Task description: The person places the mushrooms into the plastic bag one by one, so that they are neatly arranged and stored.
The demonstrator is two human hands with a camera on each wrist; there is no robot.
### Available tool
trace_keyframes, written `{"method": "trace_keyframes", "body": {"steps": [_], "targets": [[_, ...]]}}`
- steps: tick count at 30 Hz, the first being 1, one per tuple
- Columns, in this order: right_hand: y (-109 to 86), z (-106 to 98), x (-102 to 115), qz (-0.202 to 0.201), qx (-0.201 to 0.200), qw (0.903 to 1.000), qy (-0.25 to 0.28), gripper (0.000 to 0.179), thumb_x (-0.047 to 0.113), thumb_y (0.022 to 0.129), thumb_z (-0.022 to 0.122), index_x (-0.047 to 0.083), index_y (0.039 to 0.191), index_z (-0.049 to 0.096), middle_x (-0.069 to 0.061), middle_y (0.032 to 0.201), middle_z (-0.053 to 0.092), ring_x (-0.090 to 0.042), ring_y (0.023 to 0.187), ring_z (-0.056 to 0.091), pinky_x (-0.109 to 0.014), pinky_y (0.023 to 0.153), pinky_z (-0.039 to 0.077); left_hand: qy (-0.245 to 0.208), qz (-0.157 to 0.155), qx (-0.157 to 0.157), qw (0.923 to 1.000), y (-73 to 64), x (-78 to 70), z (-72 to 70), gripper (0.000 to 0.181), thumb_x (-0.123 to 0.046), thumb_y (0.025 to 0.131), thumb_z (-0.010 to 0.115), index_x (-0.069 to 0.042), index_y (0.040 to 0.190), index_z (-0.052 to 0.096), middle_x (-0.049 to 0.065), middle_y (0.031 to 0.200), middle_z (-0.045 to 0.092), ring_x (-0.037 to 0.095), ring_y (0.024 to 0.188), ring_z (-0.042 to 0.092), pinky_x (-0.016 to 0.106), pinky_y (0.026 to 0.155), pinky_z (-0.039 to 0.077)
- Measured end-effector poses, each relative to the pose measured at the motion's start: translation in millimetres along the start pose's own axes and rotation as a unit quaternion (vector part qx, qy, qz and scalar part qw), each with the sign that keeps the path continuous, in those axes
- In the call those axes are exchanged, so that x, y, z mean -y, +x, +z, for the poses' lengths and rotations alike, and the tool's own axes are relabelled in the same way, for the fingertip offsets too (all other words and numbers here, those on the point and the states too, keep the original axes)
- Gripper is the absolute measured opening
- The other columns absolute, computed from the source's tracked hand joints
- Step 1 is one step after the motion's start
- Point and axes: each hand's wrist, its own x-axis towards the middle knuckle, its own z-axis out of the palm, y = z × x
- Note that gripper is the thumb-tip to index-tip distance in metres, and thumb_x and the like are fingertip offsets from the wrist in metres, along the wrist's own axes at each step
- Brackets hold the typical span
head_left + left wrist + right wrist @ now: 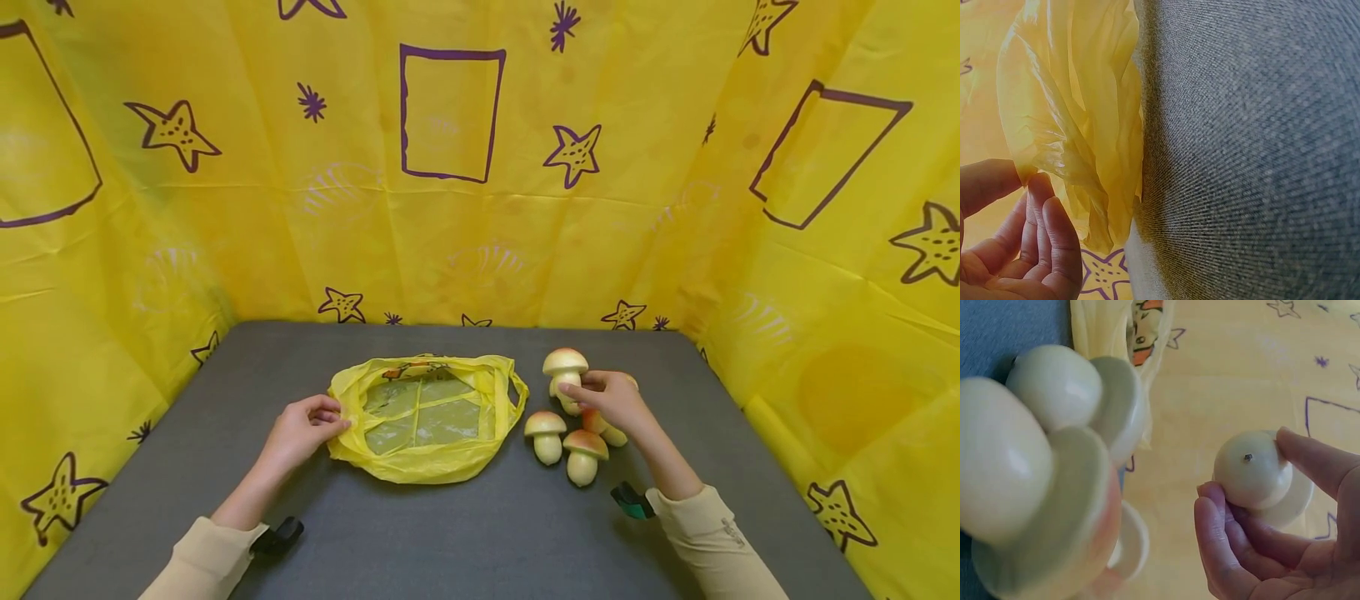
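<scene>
A yellow plastic bag [420, 468] lies with its mouth spread wide. My left hand [300, 427] pinches the left rim of the bag; in the left wrist view the thumb and forefinger meet on the thin yellow film [1085, 94]. To the right of the bag, my right hand [613, 400] holds a toy mushroom [565, 363] by its pale stem, reddish cap upward. The stem's round end [1249, 469] shows between thumb and fingers in the right wrist view. Below this hand lie more mushrooms, one [546, 425] near the bag and another [585, 446] in front.
A third loose mushroom [615, 435] lies partly behind the front ones, and a bit of another [632, 382] shows past my right hand. The grey table [420, 542] is walled by yellow cloth [450, 233] on the back and both sides.
</scene>
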Motion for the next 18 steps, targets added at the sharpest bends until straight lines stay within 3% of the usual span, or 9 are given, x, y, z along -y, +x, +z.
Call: {"method": "trace_keyframes", "body": {"steps": [6, 13, 18], "targets": [[3.4, 9.1, 7.2, -0.002, 0.02, 0.9992, 0.035, 0.056, 0.039, 0.086, 0.068, -0.005, 0.119, 0.06, -0.02, 0.108, 0.068, -0.025, 0.087, 0.069, -0.039, 0.08, 0.054, -0.001, 0.006, 0.001, 1.0, 0.3, 0.3, -0.6, 0.031, -0.02, 0.081, 0.074, 0.001, 0.101, 0.063, 0.011, 0.091, 0.067, 0.015, 0.077, 0.059, 0.021, 0.062, 0.05], [7.5, 20.4, 17.9, -0.012, 0.026, 0.9994, 0.022, 0.05, 0.041, 0.084, 0.069, -0.001, 0.111, 0.065, -0.015, 0.101, 0.07, -0.032, 0.087, 0.069, -0.039, 0.073, 0.054, -0.001, 0.009, 0.002, 1.0, 0.3, -0.7, -0.3, 0.031, -0.02, 0.081, 0.074, 0.001, 0.101, 0.063, 0.012, 0.091, 0.067, 0.014, 0.076, 0.06, 0.022, 0.062, 0.05], [12.1, 30.8, 22.1, -0.017, 0.036, 0.9991, 0.014, 0.048, 0.044, 0.083, 0.069, 0.002, 0.107, 0.068, -0.013, 0.098, 0.071, -0.028, 0.083, 0.069, -0.039, 0.075, 0.054, -0.003, 0.007, 0.001, 1.0, -0.1, 0.0, 0.4, 0.03, -0.019, 0.081, 0.075, 0.001, 0.1, 0.063, 0.012, 0.091, 0.067, 0.013, 0.076, 0.06, 0.021, 0.062, 0.05]]}}
